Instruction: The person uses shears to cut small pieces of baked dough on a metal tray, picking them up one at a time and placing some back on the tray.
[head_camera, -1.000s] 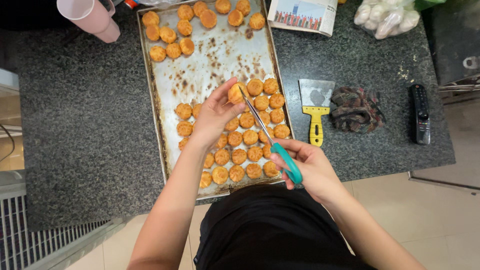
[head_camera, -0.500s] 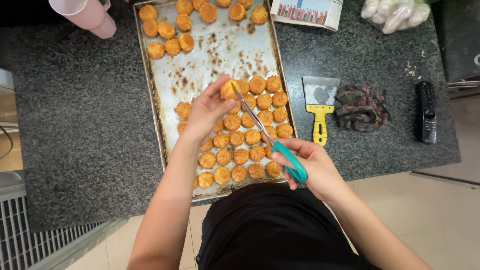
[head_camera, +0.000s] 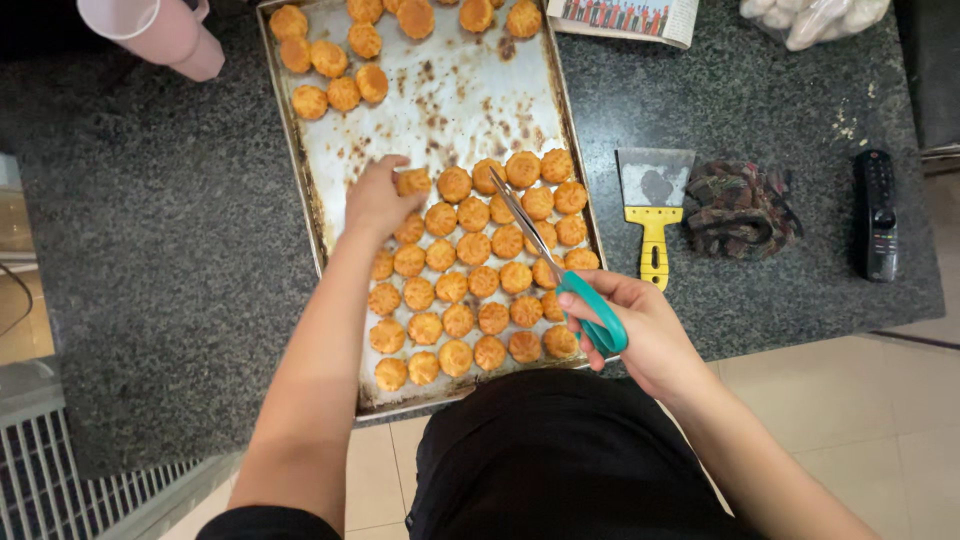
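A long metal baking tray lies on a dark granite counter, with several round golden pastries packed at its near end and a smaller group at the far end. My left hand rests on the tray at the far-left edge of the near group, its fingers closing on one pastry. My right hand holds teal-handled scissors by the handle, the blades pointing up over the pastries, blades nearly together.
A yellow-handled scraper, a crumpled dark cloth and a black remote lie right of the tray. A pink cup stands at the far left. A printed box and a plastic bag sit at the far right.
My left hand held a pastry raised at the scissor tips; it has moved left and down to the tray's pastry row. The scissors stay roughly where they were.
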